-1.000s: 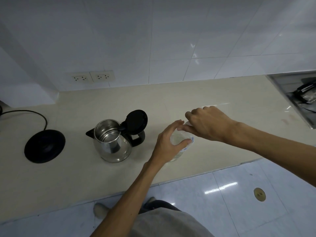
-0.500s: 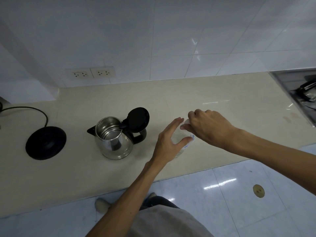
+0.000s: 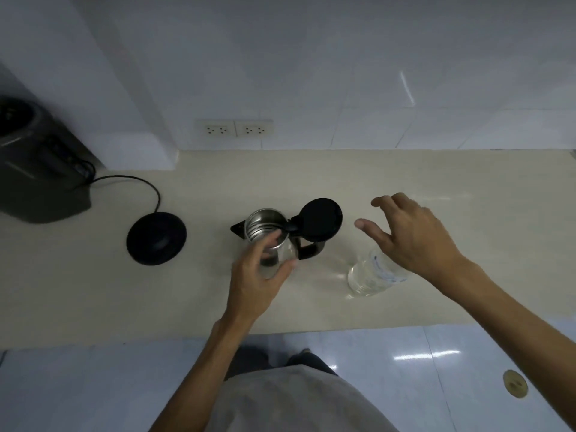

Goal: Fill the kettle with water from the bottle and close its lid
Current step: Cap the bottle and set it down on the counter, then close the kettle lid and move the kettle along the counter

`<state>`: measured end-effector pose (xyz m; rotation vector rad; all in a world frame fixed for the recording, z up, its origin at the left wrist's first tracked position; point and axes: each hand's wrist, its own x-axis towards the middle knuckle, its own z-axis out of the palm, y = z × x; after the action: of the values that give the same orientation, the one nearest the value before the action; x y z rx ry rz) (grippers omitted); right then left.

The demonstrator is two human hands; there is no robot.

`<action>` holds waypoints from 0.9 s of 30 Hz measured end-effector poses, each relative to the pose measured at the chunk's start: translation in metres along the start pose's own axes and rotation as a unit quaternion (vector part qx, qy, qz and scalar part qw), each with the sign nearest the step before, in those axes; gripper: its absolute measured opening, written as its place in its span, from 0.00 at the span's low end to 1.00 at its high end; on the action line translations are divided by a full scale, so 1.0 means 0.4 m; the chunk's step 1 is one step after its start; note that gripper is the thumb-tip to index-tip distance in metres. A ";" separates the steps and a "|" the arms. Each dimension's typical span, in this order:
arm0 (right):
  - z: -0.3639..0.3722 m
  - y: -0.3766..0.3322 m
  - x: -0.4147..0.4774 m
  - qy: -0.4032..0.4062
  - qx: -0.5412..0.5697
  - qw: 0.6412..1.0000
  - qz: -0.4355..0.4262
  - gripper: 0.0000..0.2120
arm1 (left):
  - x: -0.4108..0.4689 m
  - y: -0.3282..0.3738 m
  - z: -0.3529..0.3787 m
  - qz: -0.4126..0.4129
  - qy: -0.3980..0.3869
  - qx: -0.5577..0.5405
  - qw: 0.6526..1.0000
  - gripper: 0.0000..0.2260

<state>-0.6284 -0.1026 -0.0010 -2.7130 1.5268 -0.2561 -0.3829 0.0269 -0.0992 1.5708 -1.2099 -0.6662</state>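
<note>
The kettle (image 3: 265, 224) stands mid-counter, a steel and glass body with its black lid (image 3: 321, 221) flipped up and open toward the right. My left hand (image 3: 257, 283) wraps the near side of the kettle body, thumb on the right and fingers over the left of the rim. The clear water bottle (image 3: 369, 275), with a blue-printed label, stands upright to the kettle's right. My right hand (image 3: 414, 238) hovers just above and behind it, fingers spread and holding nothing. It hides the bottle's top.
The black round kettle base (image 3: 156, 238) lies left of the kettle, its cord running to a dark appliance (image 3: 37, 173) at far left. Two wall sockets (image 3: 233, 128) sit above the counter's back edge. The counter's front edge (image 3: 311, 330) is close to my body.
My left hand left the bottle and moved left onto the kettle. My right hand let go of the bottle's top and opened above it. The view shifted left.
</note>
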 end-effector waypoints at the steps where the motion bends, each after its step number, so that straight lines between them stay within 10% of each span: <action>1: 0.019 -0.030 0.015 -0.011 0.040 0.999 0.025 0.33 | 0.017 -0.015 -0.038 0.005 0.014 0.022 1.000 0.27; 12: 0.123 -0.203 0.120 -0.063 0.139 0.971 0.184 0.26 | 0.211 -0.146 -0.157 -0.020 -0.169 0.106 0.980 0.44; 27: 0.216 -0.448 0.178 -0.083 0.182 0.979 0.042 0.28 | 0.233 -0.242 -0.117 -0.087 -0.230 0.003 0.969 0.47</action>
<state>-0.4272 -0.0750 -0.0595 -2.3194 1.3873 -0.2690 -0.2740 -0.0422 -0.1594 1.5889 -1.4138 -1.1910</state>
